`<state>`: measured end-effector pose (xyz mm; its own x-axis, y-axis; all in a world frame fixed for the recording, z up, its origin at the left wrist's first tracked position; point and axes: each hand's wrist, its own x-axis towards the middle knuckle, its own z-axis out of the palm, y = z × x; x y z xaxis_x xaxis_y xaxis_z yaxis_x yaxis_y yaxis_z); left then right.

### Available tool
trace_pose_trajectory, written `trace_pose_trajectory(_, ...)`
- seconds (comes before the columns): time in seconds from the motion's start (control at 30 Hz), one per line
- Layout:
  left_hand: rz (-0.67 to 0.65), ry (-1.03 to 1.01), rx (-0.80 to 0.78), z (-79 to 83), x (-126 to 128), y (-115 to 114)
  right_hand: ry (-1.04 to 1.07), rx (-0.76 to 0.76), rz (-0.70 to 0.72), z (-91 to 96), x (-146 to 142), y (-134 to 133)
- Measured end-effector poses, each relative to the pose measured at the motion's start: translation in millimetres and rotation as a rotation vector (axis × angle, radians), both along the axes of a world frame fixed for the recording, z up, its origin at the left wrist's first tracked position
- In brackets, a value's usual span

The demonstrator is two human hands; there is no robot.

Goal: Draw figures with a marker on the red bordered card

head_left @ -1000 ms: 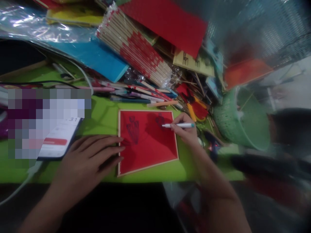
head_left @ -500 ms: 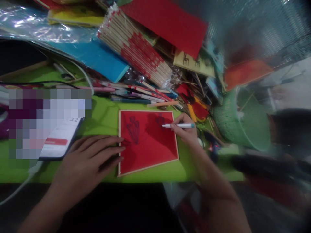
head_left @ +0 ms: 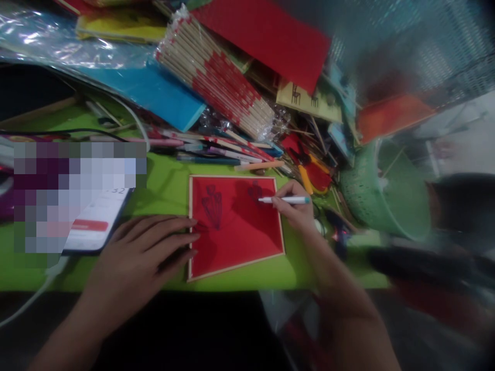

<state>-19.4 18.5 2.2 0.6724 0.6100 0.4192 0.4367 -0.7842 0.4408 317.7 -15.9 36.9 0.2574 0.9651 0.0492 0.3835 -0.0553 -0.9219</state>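
A red sheet edged with thin wooden strips lies flat on the green tabletop. On its left half is a dark drawing of a bunch of flowers; a smaller dark drawing shows at the upper right. My right hand pinches a white marker with a teal end, its tip at the smaller drawing. My left hand lies flat with fingers stretched out, fingertips on the sheet's left edge.
A phone, partly blurred out, lies left with a white cable. Behind the sheet are several pens, a plastic-wrapped bundle of sticks and orange-handled pliers or cutters. A green basket stands to the right.
Almost nothing differs. The marker tip stays by the smaller drawing with at most a very slight shift, and the left hand keeps its place.
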Motion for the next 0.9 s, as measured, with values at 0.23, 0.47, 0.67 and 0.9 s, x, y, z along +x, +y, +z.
trace_pose_trajectory(0.23,0.002,-0.004,0.019,0.2,1.8,0.8,-0.017,-0.01,0.002,1.6,-0.8,0.1)
trace_pose_trajectory(0.47,0.006,0.003,0.023,-1.2,0.9,0.9,-0.022,-0.023,0.002,0.9,-2.3,0.3)
trace_pose_trajectory(0.67,0.019,-0.009,0.0,0.2,0.8,1.2,-0.045,-0.024,0.011,-1.3,-1.4,-0.4)
trace_pose_trajectory(0.9,0.023,0.003,-0.057,2.0,-0.2,-0.4,-0.094,-0.038,-0.001,0.3,-3.8,0.7)
